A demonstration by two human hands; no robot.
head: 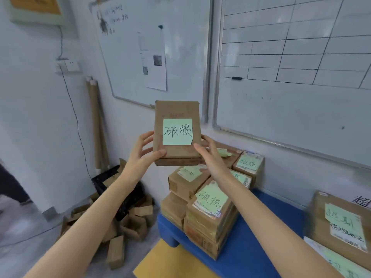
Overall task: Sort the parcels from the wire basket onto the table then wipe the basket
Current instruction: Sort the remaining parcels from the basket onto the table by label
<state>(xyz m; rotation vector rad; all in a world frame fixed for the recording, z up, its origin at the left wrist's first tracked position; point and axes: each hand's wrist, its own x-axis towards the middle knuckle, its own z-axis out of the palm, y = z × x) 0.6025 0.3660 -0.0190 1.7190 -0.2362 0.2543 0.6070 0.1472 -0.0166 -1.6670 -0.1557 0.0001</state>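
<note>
You hold parcel [177,133] at frame centre: left hand [140,154] and right hand [208,155] both grip its lower edge, green note facing you. Sorted stack [208,207] sits on blue table [251,247], lower centre. Many boxes [138,225] left at lower left by dark basket [102,181] (probably wire one). Wiping not started.

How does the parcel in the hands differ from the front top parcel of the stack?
The held parcel stands upright, gripped by the left hand and right hand; the stacked parcel lies flat on other boxes. The held parcel's note sits on bare cardboard, the stacked parcel's over a white label. Both are brown cardboard with green notes.
</note>
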